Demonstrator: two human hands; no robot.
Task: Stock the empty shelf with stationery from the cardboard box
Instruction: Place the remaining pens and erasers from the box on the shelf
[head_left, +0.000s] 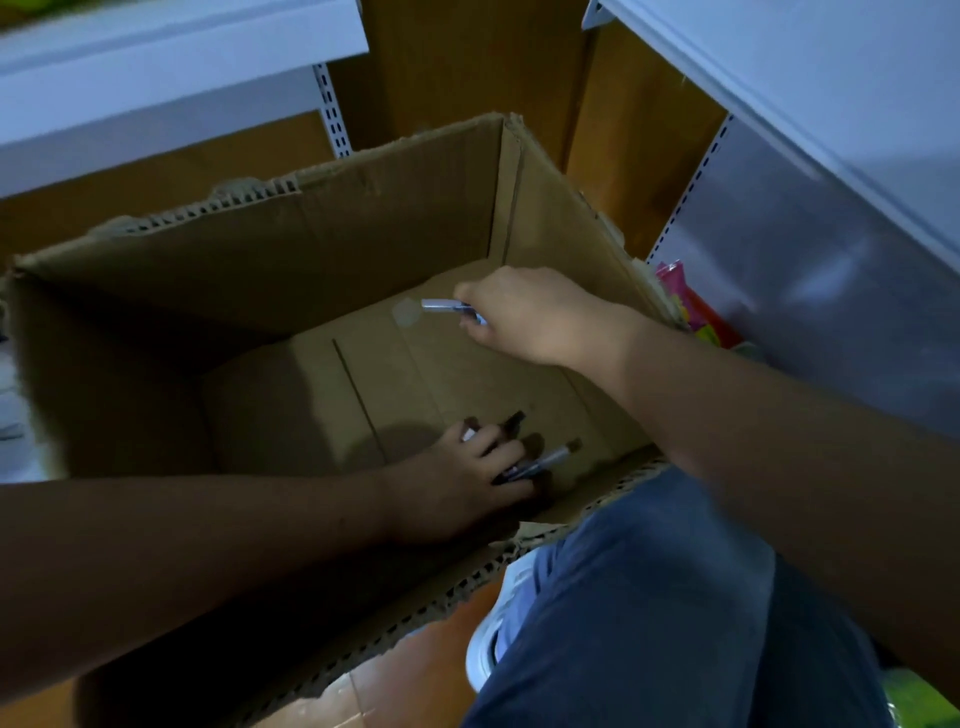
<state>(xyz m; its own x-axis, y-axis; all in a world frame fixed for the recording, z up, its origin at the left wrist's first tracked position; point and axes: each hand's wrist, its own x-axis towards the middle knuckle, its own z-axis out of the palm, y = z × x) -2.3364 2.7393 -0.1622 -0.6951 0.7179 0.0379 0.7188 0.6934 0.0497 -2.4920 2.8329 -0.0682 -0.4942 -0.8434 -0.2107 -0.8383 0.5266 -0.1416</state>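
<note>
Shelf at 10 o'clock: the white shelf (156, 67) above the box looks bare from this angle — a likely place for the stock, and nothing is on it yet as far as can be seen.
Cardboard box: the cardboard box (322, 249) sits open on the floor, centre-left; its bottom looks nearly bare, so these may be the last items.
Left hand: the left hand (457, 483) is down at the box bottom, about 6 o'clock inside it, fingers curled round a small bunch of pens (540, 460) whose ends stick out toward 2 o'clock.
Left-hand risk: the grip looks loose and fanned — lifting past the ragged near rim could snag a pen end and spill the bunch back into the box.
Right hand: the right hand (524, 317) hovers at 2 o'clock within the box, pinching a single pen (449, 307) that points toward 9 o'clock.
Right-hand risk: only the tail is held, so a knock against the right wall could twist it free.
Packets at 3 o'clock: bright coloured packets (696, 312) lie just beyond the box's right wall on a lower shelf; a wide swing of the forearm could brush them out of place.
Light: the scene is dim and the pens are blurred, so how many there are cannot be told.
</note>
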